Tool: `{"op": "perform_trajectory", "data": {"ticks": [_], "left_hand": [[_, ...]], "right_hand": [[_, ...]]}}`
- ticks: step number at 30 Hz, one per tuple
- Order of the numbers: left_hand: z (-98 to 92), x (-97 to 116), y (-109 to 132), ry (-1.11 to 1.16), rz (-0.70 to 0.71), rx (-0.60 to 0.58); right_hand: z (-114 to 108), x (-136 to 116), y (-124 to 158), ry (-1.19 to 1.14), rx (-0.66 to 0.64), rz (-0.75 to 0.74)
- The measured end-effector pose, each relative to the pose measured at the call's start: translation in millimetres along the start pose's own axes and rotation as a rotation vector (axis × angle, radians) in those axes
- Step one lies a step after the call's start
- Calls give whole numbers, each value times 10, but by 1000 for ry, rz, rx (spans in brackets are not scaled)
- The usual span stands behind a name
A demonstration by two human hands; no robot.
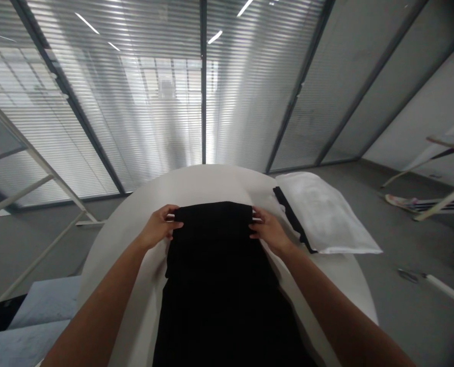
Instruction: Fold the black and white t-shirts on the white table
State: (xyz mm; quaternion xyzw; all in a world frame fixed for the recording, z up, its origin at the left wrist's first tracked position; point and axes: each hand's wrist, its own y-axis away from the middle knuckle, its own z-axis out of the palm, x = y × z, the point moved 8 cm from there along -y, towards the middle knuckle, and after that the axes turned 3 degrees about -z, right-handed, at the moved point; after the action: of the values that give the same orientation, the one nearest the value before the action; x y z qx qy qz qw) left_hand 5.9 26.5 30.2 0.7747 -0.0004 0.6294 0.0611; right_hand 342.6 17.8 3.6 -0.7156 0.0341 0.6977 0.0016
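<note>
A long black cloth garment [222,285] lies lengthwise on a round white table [219,181], its far end folded over into a straight band. Its exact kind I cannot tell. At the far left corner, my left hand [160,227] grips the folded edge, thumb on top and fingers at the side and beneath. Opposite it, my right hand [268,229] pinches the far right corner in the same way. The near part of the cloth widens and runs out of view at the bottom.
A white translucent bag [326,214] rests on the table's right side, with black cloth [293,219] showing at its left edge. Pale blue cushions [47,300] sit at lower left beside a white metal frame [39,158]. Glass partitions with blinds [165,117] stand behind. At right, a person's striped leg [441,205] shows.
</note>
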Motion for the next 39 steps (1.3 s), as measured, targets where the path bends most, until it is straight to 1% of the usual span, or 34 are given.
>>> {"op": "perform_trajectory", "data": {"ticks": [2, 4, 7, 9, 11, 13, 14, 15, 17, 20, 22, 25, 27, 29, 30, 31, 33, 34, 35, 36, 39], "left_hand": [[-22, 46, -1, 41, 53, 78], [-37, 79, -2, 117, 120, 150], [-58, 137, 4, 205, 256, 216], [-103, 197, 30, 218, 374, 258], [-139, 261, 68, 200, 484, 265], [-141, 308, 100, 164, 550, 221], [-130, 320, 111, 145, 560, 187], [-117, 320, 116, 130, 548, 155], [-109, 275, 104, 128, 462, 130], [-126, 154, 67, 167, 275, 172], [-140, 105, 48, 162, 205, 216], [-142, 116, 49, 41, 177, 268], [-123, 236, 118, -197, 236, 340], [-28, 447, 263, -539, 363, 446], [65, 552, 348, -706, 434, 488], [187, 624, 416, -830, 490, 487], [465, 676, 501, -971, 568, 387], [594, 666, 526, -1020, 595, 329], [702, 639, 539, -1062, 610, 279], [786, 598, 540, -1104, 613, 243], [923, 445, 508, -1222, 568, 181]], "right_hand": [[22, -9, -6, -103, -45, -28], [33, -58, -32, -220, -69, -98], [27, -113, -80, -339, -48, -189], [6, -114, -106, -396, -1, -221], [-38, -109, -117, -446, 65, -262], [-75, -108, -111, -458, 114, -305], [-85, -104, -106, -442, 129, -313], [-86, -97, -100, -416, 135, -310], [-74, -92, -83, -343, 132, -293], [-34, -158, -30, -204, 93, -320], [5, -213, 13, -76, 63, -338], [67, -301, 82, 156, 44, -380], [100, -355, 129, 277, 63, -424], [89, -342, 150, 314, 118, -395], [72, -298, 148, 307, 146, -338], [54, -241, 141, 295, 166, -268], [32, -152, 127, 302, 182, -164], [28, -153, 124, 338, 185, -166], [27, -196, 128, 398, 192, -213], [33, -271, 144, 478, 206, -296], [153, -542, 288, 748, 241, -607]]}}
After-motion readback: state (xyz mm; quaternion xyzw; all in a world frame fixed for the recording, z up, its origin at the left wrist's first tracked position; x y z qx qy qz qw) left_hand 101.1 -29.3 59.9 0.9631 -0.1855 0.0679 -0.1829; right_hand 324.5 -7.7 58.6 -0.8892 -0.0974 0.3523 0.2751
